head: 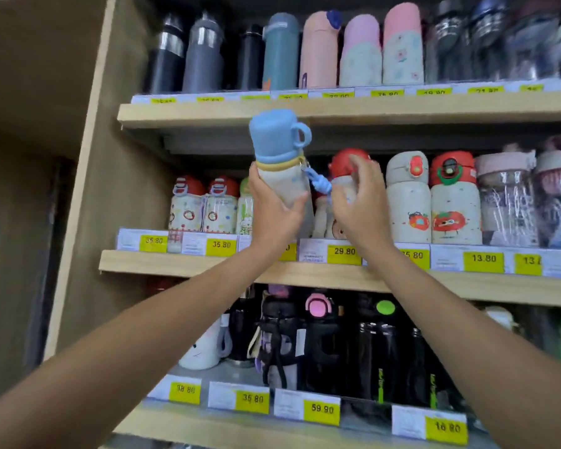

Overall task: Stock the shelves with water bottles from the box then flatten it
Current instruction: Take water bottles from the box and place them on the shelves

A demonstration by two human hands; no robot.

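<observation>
Head view: a pale cylindrical water bottle with a tall sky-blue cap and loop handle (280, 163) is held upright in front of the middle wooden shelf (182, 264), above its front edge.

The left hand (272, 212) wraps the bottle's lower body, thumb across the front. The right hand (360, 202) is spread wide and holds nothing; it is close to a red-capped bottle (350, 162) on the shelf, and contact cannot be told. The water bottle looks rigid, smooth and probably empty and light. A grip low on the body suits it, well clear of the dangling blue strap (319, 181), which could snag neighbouring bottles. The middle wooden shelf carries a row of patterned children's bottles, with a gap behind the hands. The box is out of view.
</observation>
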